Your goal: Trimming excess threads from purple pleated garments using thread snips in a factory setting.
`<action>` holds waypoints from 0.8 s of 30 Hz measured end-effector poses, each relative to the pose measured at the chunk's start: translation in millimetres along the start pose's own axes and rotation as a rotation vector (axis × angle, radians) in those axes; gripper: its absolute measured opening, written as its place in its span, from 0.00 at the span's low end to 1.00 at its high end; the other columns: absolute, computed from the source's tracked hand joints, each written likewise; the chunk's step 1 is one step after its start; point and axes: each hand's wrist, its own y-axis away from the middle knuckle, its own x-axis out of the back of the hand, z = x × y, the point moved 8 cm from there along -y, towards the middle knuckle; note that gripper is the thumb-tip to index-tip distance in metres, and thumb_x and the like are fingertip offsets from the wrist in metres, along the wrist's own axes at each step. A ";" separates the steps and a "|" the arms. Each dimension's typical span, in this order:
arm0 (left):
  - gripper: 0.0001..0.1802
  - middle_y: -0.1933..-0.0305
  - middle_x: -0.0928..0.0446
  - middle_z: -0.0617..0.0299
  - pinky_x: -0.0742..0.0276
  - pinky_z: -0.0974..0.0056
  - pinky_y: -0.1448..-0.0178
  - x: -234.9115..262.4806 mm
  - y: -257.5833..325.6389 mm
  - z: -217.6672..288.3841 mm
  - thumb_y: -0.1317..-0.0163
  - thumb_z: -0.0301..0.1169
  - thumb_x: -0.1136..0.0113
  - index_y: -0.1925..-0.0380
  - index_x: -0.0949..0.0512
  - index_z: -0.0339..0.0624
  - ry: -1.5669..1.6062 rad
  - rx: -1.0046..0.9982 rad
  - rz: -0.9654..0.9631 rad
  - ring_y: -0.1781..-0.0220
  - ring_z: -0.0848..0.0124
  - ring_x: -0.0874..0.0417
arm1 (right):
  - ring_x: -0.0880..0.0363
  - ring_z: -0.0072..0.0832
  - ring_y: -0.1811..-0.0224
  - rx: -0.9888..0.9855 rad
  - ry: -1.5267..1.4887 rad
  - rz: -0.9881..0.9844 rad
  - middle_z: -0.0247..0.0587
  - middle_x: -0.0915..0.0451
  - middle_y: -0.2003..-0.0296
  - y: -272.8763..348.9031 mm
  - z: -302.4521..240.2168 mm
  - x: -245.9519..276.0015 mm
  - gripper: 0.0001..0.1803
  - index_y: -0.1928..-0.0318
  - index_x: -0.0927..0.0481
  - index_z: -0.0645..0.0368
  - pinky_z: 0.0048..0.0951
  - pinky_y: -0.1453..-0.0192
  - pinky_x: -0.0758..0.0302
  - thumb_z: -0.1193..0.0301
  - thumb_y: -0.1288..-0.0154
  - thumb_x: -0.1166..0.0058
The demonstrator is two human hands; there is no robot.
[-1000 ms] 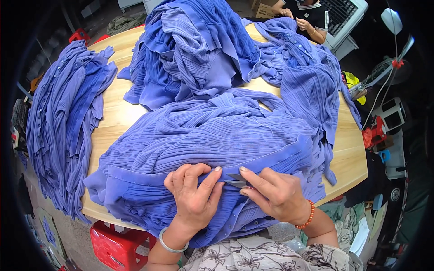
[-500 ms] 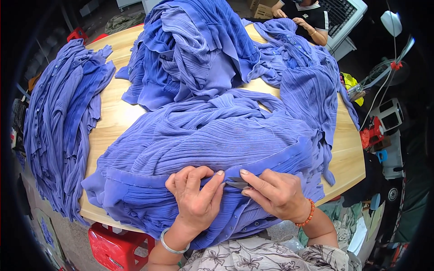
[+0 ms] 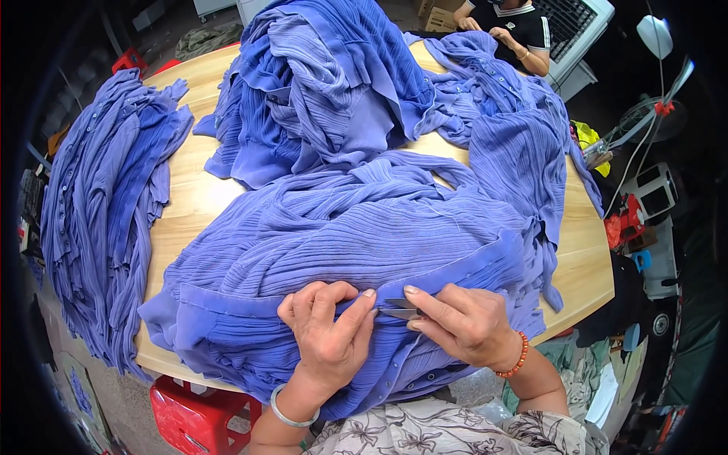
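Observation:
A ribbed blue-violet knit garment (image 3: 356, 235) is spread across the near side of the table, its smooth edge band running crosswise in front of me. My left hand (image 3: 330, 334) is closed on this band, thumb and forefinger pinching the cloth. Just to its right, my right hand (image 3: 470, 327) grips small thread snips (image 3: 400, 309) between thumb and forefinger. The blades point left, toward my left fingertips, and lie close against the band. Whether a thread sits between them is too small to tell. Buttons show along the garment's lower edge, below my hands.
A tall heap of similar garments (image 3: 326, 91) rises at the table's far middle. More hang over the left edge (image 3: 106, 212) and lie at the right (image 3: 519, 152). A co-worker (image 3: 523, 34) handles cloth at the far right. A red stool (image 3: 197, 417) stands below the wooden table (image 3: 584, 262).

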 end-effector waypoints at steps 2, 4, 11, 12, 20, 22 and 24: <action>0.17 0.60 0.22 0.68 0.42 0.56 0.44 0.2 0.0 -0.1 0.52 0.25 0.28 0.59 0.14 0.52 0.008 0.003 -0.007 0.53 0.63 0.26 | 0.28 0.22 0.81 -0.023 0.003 0.015 0.28 0.31 0.77 1.0 0.5 1.2 0.26 0.42 0.18 0.51 0.27 0.79 0.33 0.64 0.42 0.31; 0.17 0.60 0.22 0.68 0.41 0.56 0.44 0.6 0.2 -0.5 0.52 0.25 0.28 0.59 0.14 0.52 0.008 0.004 -0.002 0.53 0.63 0.26 | 0.28 0.22 0.81 -0.014 0.012 0.010 0.28 0.31 0.77 1.1 0.0 0.8 0.26 0.41 0.18 0.51 0.27 0.79 0.33 0.64 0.42 0.31; 0.18 0.60 0.22 0.68 0.41 0.56 0.44 0.6 0.2 -1.4 0.52 0.25 0.29 0.59 0.14 0.52 0.016 0.001 0.001 0.53 0.63 0.26 | 0.29 0.22 0.81 0.012 0.019 0.022 0.28 0.32 0.78 -1.2 -1.2 -0.4 0.26 0.42 0.18 0.50 0.27 0.78 0.34 0.64 0.43 0.30; 0.18 0.60 0.22 0.68 0.41 0.56 0.44 0.7 0.7 -2.3 0.52 0.25 0.29 0.59 0.14 0.52 0.014 0.003 0.000 0.53 0.63 0.26 | 0.29 0.22 0.81 0.013 0.015 0.021 0.28 0.32 0.78 -1.2 -0.8 -1.3 0.26 0.42 0.18 0.50 0.27 0.78 0.34 0.64 0.43 0.30; 0.19 0.57 0.21 0.65 0.40 0.55 0.43 3.6 3.3 -4.5 0.53 0.24 0.28 0.58 0.16 0.50 0.076 0.037 0.025 0.51 0.62 0.25 | 0.26 0.25 0.81 -0.066 -0.074 0.023 0.30 0.24 0.77 1.0 4.4 2.0 0.25 0.44 0.16 0.52 0.27 0.77 0.31 0.69 0.44 0.29; 0.19 0.57 0.21 0.65 0.40 0.55 0.42 3.6 5.0 -4.5 0.53 0.24 0.28 0.58 0.16 0.50 0.079 0.031 0.037 0.51 0.61 0.25 | 0.26 0.26 0.80 -0.073 -0.077 0.020 0.31 0.23 0.77 1.2 5.1 1.5 0.25 0.44 0.16 0.53 0.28 0.77 0.30 0.70 0.45 0.29; 0.19 0.56 0.20 0.64 0.40 0.55 0.42 3.9 4.9 -4.3 0.53 0.25 0.28 0.58 0.17 0.50 0.081 0.024 0.050 0.50 0.61 0.25 | 0.25 0.26 0.80 -0.078 -0.080 0.018 0.32 0.23 0.76 1.2 5.5 1.1 0.25 0.44 0.16 0.53 0.28 0.77 0.30 0.70 0.45 0.29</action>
